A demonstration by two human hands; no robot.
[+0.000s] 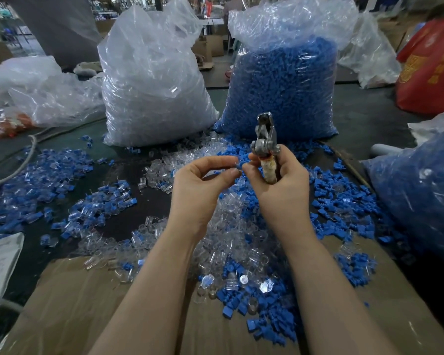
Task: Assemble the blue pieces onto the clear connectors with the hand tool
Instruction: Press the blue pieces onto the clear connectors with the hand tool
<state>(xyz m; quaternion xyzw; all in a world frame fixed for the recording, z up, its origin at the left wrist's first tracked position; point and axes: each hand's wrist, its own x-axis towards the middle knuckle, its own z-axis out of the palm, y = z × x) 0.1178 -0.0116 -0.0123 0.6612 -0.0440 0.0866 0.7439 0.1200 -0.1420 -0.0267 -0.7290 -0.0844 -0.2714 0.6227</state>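
Blue piece [237, 165] is being pinched by the left hand [203, 185] against the right hand [277, 180], which is gripping the upright hand tool [265, 139], probably readying a press above the near-centre pile.

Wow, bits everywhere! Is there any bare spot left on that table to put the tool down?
Yes. The cardboard at the near left, beside the left forearm, is bare. A dark strip of table between the assembled pile and the clear connectors is mostly free. Under both hands, and rightward to the blue pieces, it is crowded.
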